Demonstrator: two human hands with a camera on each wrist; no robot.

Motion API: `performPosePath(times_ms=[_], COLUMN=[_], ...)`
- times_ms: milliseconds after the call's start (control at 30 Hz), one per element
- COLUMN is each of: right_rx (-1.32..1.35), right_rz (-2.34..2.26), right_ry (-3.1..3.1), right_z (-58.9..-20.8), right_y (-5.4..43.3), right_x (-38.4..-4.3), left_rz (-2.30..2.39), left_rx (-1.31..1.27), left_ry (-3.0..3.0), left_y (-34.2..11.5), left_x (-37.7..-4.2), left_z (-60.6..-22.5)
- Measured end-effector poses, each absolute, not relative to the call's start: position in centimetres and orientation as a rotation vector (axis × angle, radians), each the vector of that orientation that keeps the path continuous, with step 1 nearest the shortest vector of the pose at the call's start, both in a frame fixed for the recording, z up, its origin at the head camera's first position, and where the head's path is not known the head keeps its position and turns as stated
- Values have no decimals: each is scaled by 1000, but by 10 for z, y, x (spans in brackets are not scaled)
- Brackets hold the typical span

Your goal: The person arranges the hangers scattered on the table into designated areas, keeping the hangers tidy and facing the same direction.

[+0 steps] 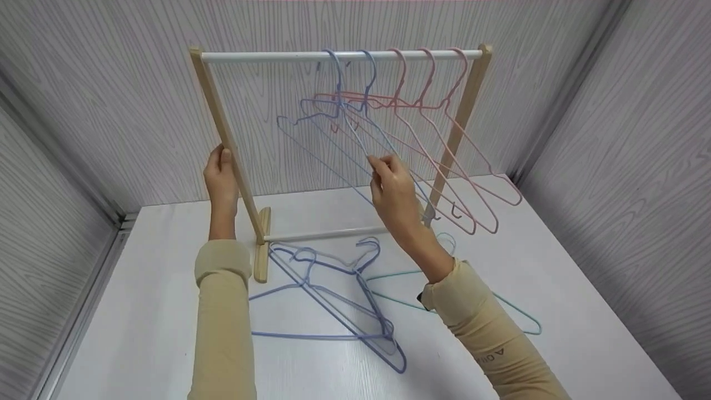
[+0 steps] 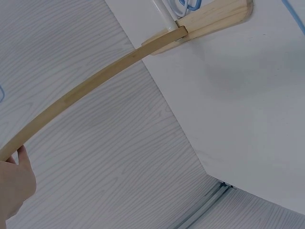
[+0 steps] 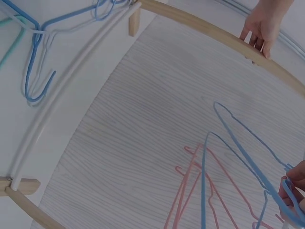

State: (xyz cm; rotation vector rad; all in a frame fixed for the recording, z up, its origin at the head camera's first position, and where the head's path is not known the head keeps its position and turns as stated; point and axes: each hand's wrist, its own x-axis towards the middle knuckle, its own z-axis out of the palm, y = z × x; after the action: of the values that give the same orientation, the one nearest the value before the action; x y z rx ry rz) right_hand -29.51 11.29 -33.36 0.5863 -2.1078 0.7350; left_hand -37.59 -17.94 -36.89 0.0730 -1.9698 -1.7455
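My left hand [image 1: 221,180] grips the left wooden post [image 1: 220,119] of a clothes rack, its fingers round the post in the right wrist view. In the head view, my right hand [image 1: 396,197] pinches the sloping arm of a blue hanger [image 1: 338,78]. That hanger's hook sits over the white top rail [image 1: 261,57]. Just right of it hangs a second blue hanger [image 1: 374,69], followed by several pink hangers [image 1: 404,72] towards the right post [image 1: 465,105]. Part of the held hanger is hidden behind my right hand.
Several blue hangers [image 1: 322,336] lie overlapping on the white table [image 1: 139,333] before the rack. Green hangers [image 1: 516,312] lie to their right, partly beneath my right forearm. A wooden foot [image 1: 261,272] and a white lower bar [image 1: 322,234] support the rack. Wood-grain panels [image 1: 111,83] enclose the table.
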Motion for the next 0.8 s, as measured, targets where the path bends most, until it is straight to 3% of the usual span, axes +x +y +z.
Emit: performPosePath(times_ms=[800], right_rx=[591], right_rz=[833], right_ry=[-2093], right_z=[-348], right_y=[107], right_x=[-302], left_rz=[-1743], left_rx=[48], left_ry=[-1952], left_y=[-179], left_x=[-375], left_z=[-368])
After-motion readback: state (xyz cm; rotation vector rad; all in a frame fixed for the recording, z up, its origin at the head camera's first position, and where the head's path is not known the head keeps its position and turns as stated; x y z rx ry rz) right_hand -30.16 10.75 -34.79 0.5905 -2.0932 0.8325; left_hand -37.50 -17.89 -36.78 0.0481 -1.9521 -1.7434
